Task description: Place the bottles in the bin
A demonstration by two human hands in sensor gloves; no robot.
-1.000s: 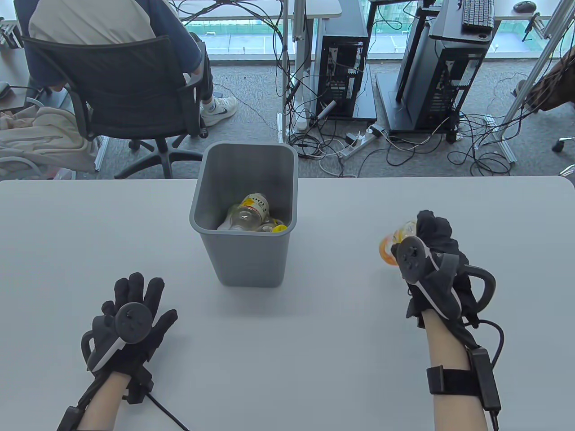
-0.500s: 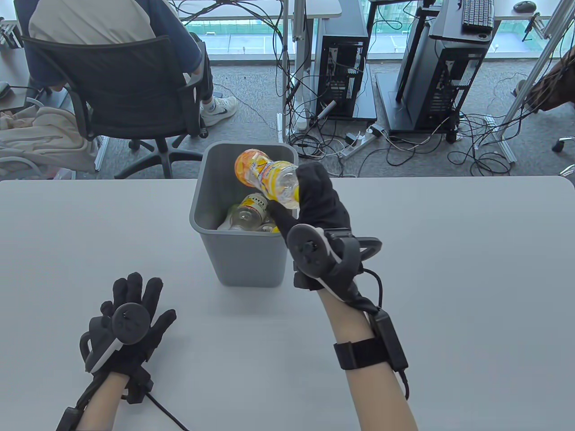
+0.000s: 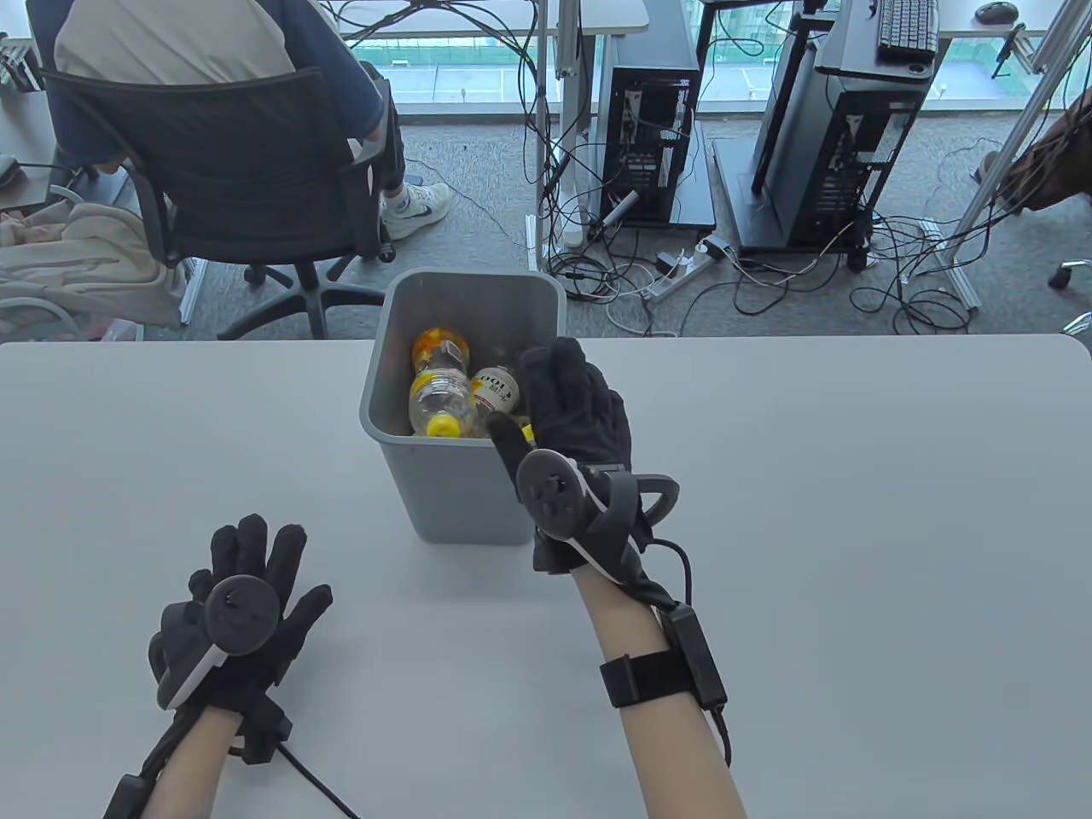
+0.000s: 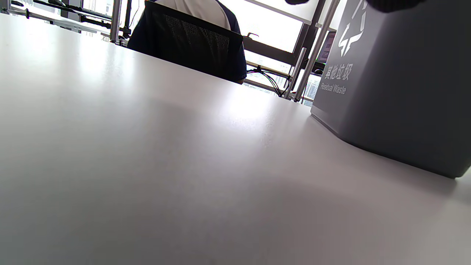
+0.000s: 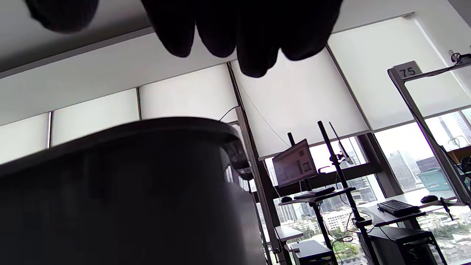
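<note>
Several bottles [image 3: 444, 397] in bin [image 3: 465, 490], partly hidden by right hand [image 3: 573, 418].

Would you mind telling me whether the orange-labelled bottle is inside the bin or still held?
Inside. The orange-labelled bottle lies among others within the bin; the right hand above the rim holds nothing.

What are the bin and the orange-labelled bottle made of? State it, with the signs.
Bin: likely moulded plastic, matte grey; smooth walls, rounded rim, printed white recycling mark.
Orange-labelled bottle: apparently clear thin plastic, glossy; see-through body, printed wrap, yellow cap.
</note>
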